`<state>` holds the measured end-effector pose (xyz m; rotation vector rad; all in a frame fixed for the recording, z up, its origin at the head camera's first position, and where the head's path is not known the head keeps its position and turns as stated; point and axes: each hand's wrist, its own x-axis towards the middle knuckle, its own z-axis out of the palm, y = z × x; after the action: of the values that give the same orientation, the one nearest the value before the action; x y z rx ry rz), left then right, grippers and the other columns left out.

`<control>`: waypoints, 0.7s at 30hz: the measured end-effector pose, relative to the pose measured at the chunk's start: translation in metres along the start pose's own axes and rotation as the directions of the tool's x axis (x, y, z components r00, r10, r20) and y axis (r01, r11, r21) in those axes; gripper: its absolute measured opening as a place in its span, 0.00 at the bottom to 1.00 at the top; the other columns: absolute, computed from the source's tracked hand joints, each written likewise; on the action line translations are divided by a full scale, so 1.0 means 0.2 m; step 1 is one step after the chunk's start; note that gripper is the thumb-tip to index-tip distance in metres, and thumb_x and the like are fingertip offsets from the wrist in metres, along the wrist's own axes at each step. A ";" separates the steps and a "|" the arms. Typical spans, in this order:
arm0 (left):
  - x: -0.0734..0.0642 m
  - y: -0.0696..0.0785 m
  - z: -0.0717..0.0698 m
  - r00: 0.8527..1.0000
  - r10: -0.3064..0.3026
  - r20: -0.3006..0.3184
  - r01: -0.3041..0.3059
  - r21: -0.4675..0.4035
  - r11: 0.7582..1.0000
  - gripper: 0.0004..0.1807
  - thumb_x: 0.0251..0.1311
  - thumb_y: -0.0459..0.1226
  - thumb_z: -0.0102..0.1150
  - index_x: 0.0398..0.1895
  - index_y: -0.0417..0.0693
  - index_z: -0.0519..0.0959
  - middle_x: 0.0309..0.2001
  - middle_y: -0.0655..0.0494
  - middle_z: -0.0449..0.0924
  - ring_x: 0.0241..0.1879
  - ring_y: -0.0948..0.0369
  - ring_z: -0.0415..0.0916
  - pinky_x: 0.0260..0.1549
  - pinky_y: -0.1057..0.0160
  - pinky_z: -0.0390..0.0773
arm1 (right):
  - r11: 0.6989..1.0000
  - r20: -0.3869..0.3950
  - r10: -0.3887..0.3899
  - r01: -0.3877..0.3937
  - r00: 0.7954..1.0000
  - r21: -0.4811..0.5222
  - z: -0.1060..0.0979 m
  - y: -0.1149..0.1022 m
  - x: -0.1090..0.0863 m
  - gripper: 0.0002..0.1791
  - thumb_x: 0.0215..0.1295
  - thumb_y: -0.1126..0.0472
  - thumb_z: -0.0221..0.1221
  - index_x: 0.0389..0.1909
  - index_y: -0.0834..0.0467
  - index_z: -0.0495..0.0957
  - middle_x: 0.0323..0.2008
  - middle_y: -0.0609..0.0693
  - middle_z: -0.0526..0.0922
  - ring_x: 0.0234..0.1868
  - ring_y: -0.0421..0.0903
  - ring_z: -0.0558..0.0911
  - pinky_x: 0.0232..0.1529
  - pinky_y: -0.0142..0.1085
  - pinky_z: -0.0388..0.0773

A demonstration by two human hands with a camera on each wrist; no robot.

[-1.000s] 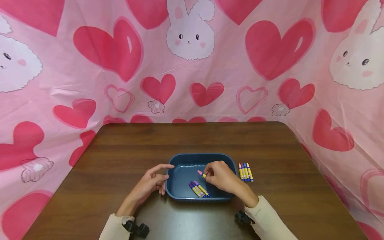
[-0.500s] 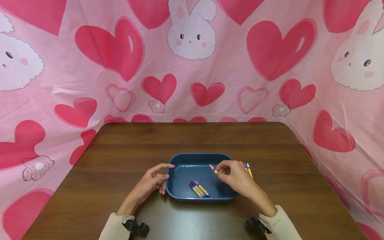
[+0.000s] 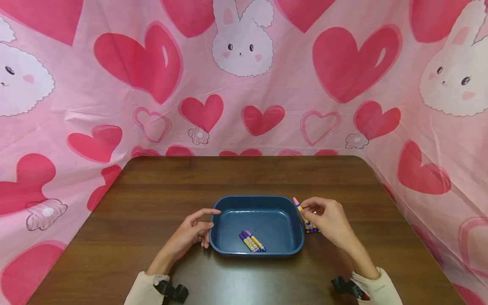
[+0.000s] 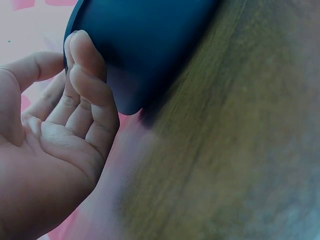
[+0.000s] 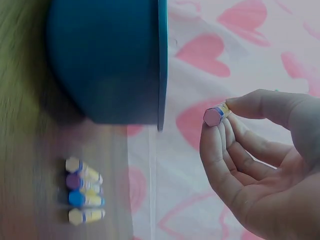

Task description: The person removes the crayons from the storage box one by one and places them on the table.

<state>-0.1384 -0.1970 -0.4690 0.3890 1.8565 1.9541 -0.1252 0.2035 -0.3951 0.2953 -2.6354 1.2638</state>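
Note:
Near the right side of a dark blue tray (image 3: pixel 263 222), my right hand (image 3: pixel 331 220) pinches a pink crayon (image 3: pixel 297 204) between thumb and fingertips, its pink tip angled up. In the right wrist view the end of that pink crayon (image 5: pixel 213 116) faces the camera, with the hand raised off the table. My left hand (image 3: pixel 190 228) touches the tray's left rim with relaxed fingers, the index finger reaching over it. Three purple-toned crayons (image 3: pixel 252 241) lie side by side in the tray. Several crayons (image 5: pixel 86 199) rest in a row on the table, partly hidden by my right hand in the head view.
The brown wooden table (image 3: pixel 152 182) extends around the tray. Behind it and at both sides hangs a pink cloth (image 3: pixel 236 93) with hearts and rabbits. Black straps with camera mounts (image 3: pixel 171 291) sit on both wrists.
My right hand has carried the pink crayon rightward from above the tray's inside to beyond its right rim, over the row of crayons. My left hand has stayed at the left rim.

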 end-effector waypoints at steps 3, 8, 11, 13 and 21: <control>0.00 0.00 0.00 1.000 0.000 -0.003 0.000 0.001 1.000 0.25 0.73 0.38 0.51 0.70 0.39 0.65 0.20 0.50 0.77 0.19 0.58 0.77 0.22 0.64 0.76 | 0.999 -0.005 0.037 -0.037 0.999 0.006 -0.03 0.04 0.00 0.04 0.59 0.66 0.69 0.35 0.59 0.85 0.29 0.48 0.86 0.31 0.41 0.83 0.36 0.31 0.80; 0.00 0.00 0.00 1.000 0.008 0.003 -0.008 -0.004 1.000 0.25 0.73 0.37 0.51 0.70 0.39 0.65 0.20 0.49 0.76 0.19 0.57 0.77 0.22 0.64 0.76 | 0.988 -0.046 0.157 -0.157 0.987 0.009 -0.06 0.15 -0.02 0.07 0.60 0.64 0.68 0.37 0.63 0.85 0.31 0.52 0.86 0.31 0.41 0.83 0.33 0.29 0.78; 0.00 0.00 0.01 1.000 0.004 -0.003 -0.004 -0.002 1.000 0.25 0.73 0.38 0.52 0.69 0.40 0.66 0.20 0.49 0.76 0.19 0.57 0.77 0.22 0.64 0.76 | 0.968 -0.042 0.251 -0.250 0.967 0.012 -0.06 0.22 -0.03 0.10 0.61 0.62 0.68 0.39 0.65 0.85 0.32 0.54 0.87 0.28 0.40 0.83 0.30 0.29 0.78; 0.00 0.00 0.00 1.000 -0.001 -0.010 0.001 0.003 1.000 0.25 0.72 0.38 0.52 0.69 0.40 0.67 0.20 0.49 0.76 0.19 0.57 0.77 0.22 0.64 0.76 | 0.953 -0.027 0.304 -0.303 0.952 0.018 -0.06 0.26 -0.03 0.11 0.62 0.61 0.67 0.40 0.66 0.85 0.31 0.54 0.87 0.27 0.41 0.83 0.29 0.29 0.78; 0.00 0.01 0.00 1.000 0.002 -0.008 -0.002 0.013 1.000 0.25 0.73 0.38 0.51 0.69 0.39 0.66 0.20 0.49 0.76 0.19 0.57 0.77 0.22 0.63 0.77 | 0.923 0.027 0.382 -0.383 0.924 0.047 -0.06 0.36 -0.04 0.12 0.64 0.64 0.65 0.41 0.70 0.83 0.32 0.57 0.87 0.27 0.46 0.87 0.30 0.34 0.83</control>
<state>-0.1380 -0.1962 -0.4677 0.3872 1.8753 1.9486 -0.1358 0.2586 -0.4433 -0.2179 -2.7673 1.4440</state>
